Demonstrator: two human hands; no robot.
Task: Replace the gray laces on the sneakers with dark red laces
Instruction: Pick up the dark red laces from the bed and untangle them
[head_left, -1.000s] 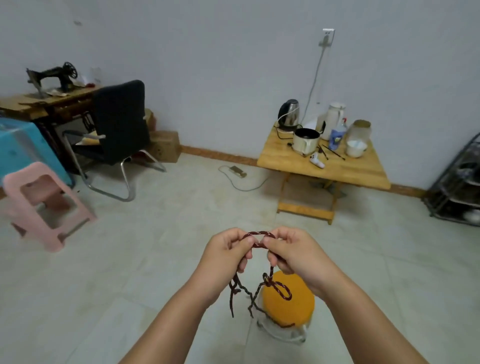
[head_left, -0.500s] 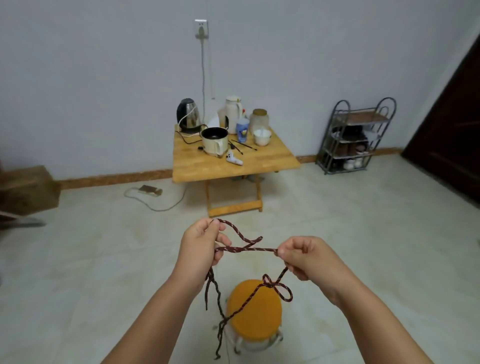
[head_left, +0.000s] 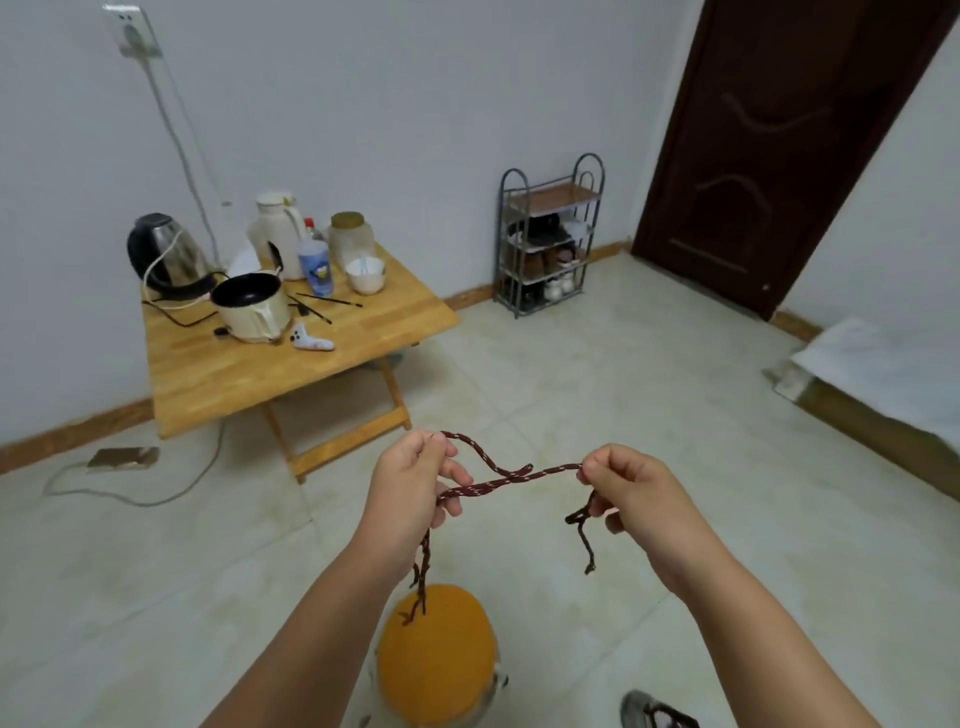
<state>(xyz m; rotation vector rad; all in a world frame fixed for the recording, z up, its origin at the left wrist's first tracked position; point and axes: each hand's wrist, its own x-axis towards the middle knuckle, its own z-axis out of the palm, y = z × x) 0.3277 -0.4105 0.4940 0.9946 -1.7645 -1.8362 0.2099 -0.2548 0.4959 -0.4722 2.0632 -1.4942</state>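
A dark red lace (head_left: 511, 477) with pale flecks stretches between my two hands in mid-air. My left hand (head_left: 410, 483) pinches one part, and twisted strands hang from it down over an orange stool (head_left: 436, 654). My right hand (head_left: 631, 493) pinches the other end, with a short tail dangling below the fingers. A grey sneaker (head_left: 649, 714) shows partly at the bottom edge, to the right of the stool.
A low wooden table (head_left: 249, 369) with a kettle (head_left: 166, 254), rice cooker (head_left: 252, 306), jars and a bowl stands at the back left. A metal shoe rack (head_left: 550, 234) stands by the wall, a dark door (head_left: 779, 145) to its right. A power strip (head_left: 122, 457) lies on the tiled floor.
The camera has swung to the right. My hands have moved apart, pulling the lace out between them, and the looped knot that hung under my right hand is gone.
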